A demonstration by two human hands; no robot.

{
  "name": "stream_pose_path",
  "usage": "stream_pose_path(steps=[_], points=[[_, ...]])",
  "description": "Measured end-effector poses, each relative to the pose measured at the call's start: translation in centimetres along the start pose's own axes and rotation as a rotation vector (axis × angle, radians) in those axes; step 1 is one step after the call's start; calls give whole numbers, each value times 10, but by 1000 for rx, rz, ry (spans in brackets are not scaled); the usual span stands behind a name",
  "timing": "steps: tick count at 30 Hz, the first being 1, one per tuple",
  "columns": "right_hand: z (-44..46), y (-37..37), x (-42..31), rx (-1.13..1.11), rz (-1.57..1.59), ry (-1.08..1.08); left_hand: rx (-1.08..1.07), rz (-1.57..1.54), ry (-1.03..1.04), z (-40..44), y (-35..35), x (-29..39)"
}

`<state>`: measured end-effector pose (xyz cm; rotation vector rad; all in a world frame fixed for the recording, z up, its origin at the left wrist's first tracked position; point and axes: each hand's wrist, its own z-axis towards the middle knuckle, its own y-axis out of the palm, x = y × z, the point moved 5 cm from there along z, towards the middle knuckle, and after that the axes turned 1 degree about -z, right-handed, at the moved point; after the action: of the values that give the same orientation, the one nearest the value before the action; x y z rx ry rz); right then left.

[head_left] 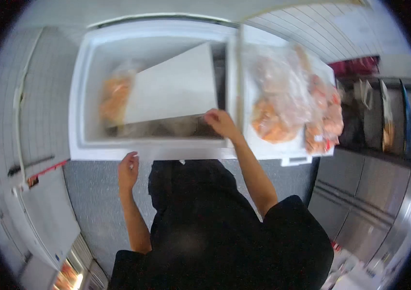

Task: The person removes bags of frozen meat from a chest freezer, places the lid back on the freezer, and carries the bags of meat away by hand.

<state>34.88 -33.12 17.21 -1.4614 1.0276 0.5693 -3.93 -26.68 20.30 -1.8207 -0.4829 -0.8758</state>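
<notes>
A white flat board (174,84) lies tilted inside an open chest freezer (77,106). My right hand (221,124) is at the board's lower right corner, its fingers bent together at the edge; what is between them is too small to make out. Near the freezer's front rim, on the left, my left hand (128,169) hangs with its fingers curled, and whether it holds anything is unclear. A bag of orange food (115,99) sits at the left inside the freezer, beside the board. Darker contents show below the board, partly hidden by it.
Clear bags of orange and pink food (275,118) lie on the white surface (263,150) right of the freezer opening. Farther right are a shelf with upright items (388,121) and steel cabinets (374,186). A white cabinet (48,212) stands at lower left.
</notes>
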Motion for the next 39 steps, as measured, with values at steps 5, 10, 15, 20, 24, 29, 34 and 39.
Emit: stream_pose_path(steps=[5, 10, 15, 20, 24, 29, 34, 39], points=[[-38, -193, -1, 765, -232, 99, -70, -2, 60, 19, 48, 53], [-49, -253, 95, 537, -969, 324, -124, 69, 162, 22, 99, 107], [-52, -282, 98, 524, -518, 279, -69, 45, 100, 13, 121, 114], [-43, -303, 5, 669, 266, 41, -62, 105, 103, 5, 120, 117], [-49, -305, -78, 719, 323, -78, -14, 82, 131, 7, 110, 104], [-40, -251, -149, 506, 477, -160, 23, 24, 72, 1, 80, 87], [60, -167, -136, 264, 441, -61, 62, -6, 36, -10, 49, 43], [141, -70, -126, 194, 316, -53, 112, 20, -32, -29, 11, -2]])
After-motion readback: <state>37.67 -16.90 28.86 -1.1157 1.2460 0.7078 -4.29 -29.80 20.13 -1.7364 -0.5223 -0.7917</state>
